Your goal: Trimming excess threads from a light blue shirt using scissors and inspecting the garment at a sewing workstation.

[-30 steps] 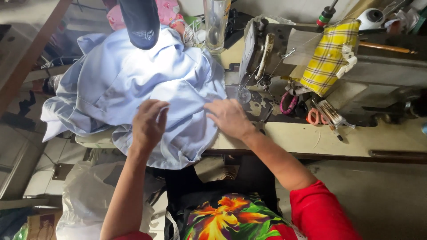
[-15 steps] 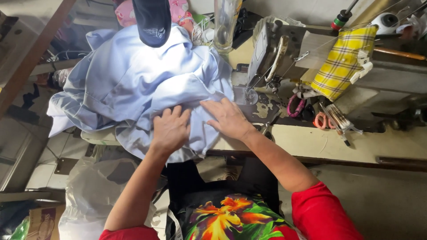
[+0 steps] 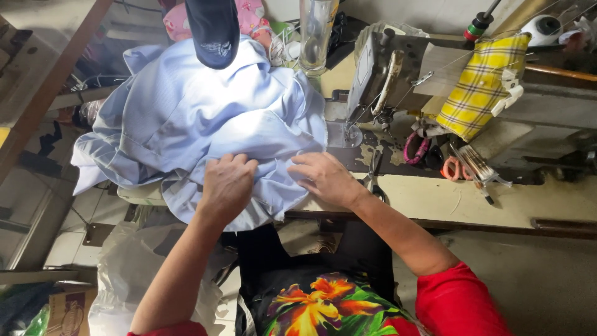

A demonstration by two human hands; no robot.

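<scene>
Cluttered and dim, the workshop centres on a worn cream sewing table (image 3: 460, 202) whose near edge runs across the middle of the view, with pale floor tiles (image 3: 74, 242) showing off its left end. Down by the near left corner sit a cardboard box (image 3: 68, 308) and a translucent plastic bag (image 3: 134, 274) on the floor. Over the table's left end spills a large light-blue garment (image 3: 186, 118), bunched in folds and hanging past the near edge; a dark navy cap (image 3: 214, 28) rests on its far side, next to a pink cloth (image 3: 249, 15). The left hand (image 3: 227, 186) lies knuckles up on the garment's near hem, fingers curled into the fabric and gripping a fold. Just beside it, slightly apart, the right hand (image 3: 323, 177) presses flat on the cloth's right edge with fingers spread, pinching nothing. A clear glass tumbler (image 3: 316, 34) stands at the far edge behind the garment. Right of the hands stands the grey sewing machine (image 3: 385, 74), its needle area close to the cloth. Further right, a yellow plaid cloth (image 3: 479, 87) drapes over the machine, a pink loop-handled tool (image 3: 415, 149) and orange-handled scissors (image 3: 454, 168) lie on the bed, and a thread cone (image 3: 541, 26) sits near the far right corner.
</scene>
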